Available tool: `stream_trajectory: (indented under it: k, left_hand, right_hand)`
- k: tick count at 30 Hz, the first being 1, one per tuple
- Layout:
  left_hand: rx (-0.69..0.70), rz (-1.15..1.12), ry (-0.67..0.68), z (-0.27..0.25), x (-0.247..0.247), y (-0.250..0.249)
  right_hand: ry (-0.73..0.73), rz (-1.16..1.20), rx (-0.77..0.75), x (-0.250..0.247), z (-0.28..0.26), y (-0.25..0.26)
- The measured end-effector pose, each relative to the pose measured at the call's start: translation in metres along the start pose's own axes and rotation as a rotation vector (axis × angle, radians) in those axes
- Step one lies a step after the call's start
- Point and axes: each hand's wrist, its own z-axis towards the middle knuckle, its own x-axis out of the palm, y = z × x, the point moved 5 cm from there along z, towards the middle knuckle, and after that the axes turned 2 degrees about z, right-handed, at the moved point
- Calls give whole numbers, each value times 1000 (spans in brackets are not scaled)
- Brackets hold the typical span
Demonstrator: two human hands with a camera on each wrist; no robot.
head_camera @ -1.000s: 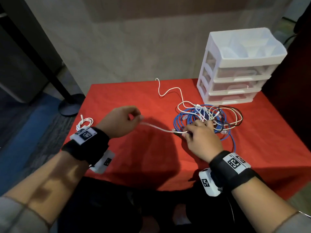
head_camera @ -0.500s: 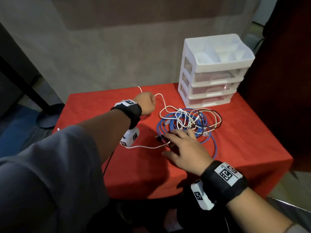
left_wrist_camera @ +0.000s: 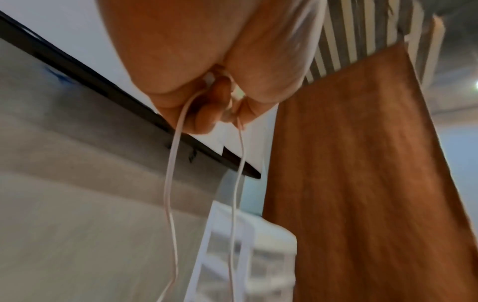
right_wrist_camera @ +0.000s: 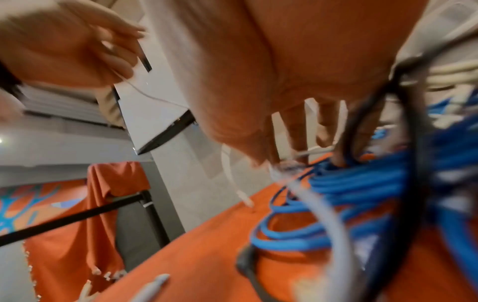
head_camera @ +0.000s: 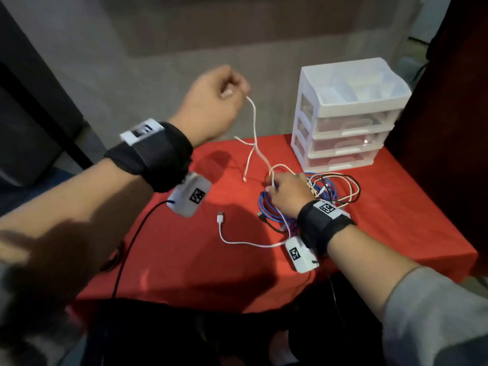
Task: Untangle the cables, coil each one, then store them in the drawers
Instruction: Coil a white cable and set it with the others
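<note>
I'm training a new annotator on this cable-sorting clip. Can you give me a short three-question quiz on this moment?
1. True or false: the left hand is raised above the table, pinching a thin white cable.
2. What does the right hand rest on? A) the drawer unit B) the cable tangle C) bare cloth
3. Fill in: the thickest coil in the tangle is ____ in colour.

Key: 1 true; 2 B; 3 blue. The drawer unit stands apart, untouched.
</note>
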Motion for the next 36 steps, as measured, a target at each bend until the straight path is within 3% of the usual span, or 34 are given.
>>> stream_trajectory:
  k: [2, 5, 9, 12, 15, 20, 31, 33, 35, 36]
  left_hand:
    - [-23, -96, -226, 11, -50, -6]
    - [-130, -191, -538, 21, -128, 16]
    - [-362, -375, -607, 15, -183, 77]
    - [-293, -450, -654, -6, -184, 51]
    - [-312, -465, -600, -28, -162, 33]
    - [-450, -556, -554, -48, -135, 53]
    - [-540, -563, -471, -65, -105, 67]
    - [-612, -373, -447, -69, -98, 78]
    - [-661, -10, -443, -79, -94, 88]
    - [-591, 119, -469, -86, -91, 82]
  right_hand:
    - [-21, 0, -1, 3, 1, -10]
    - [-78, 228, 46, 3, 1, -28]
    - [-57, 507, 105, -8, 1, -27]
    - [-149, 709, 40, -33, -1, -15]
    - [-126, 950, -7, -59, -7, 7]
    - [10, 1275, 28, -93, -12, 29]
    - [87, 1601, 111, -98, -18, 23]
    - [98, 1630, 120, -98, -19, 24]
    - [107, 1671, 130, -99, -21, 27]
    - [115, 1702, 133, -99, -22, 29]
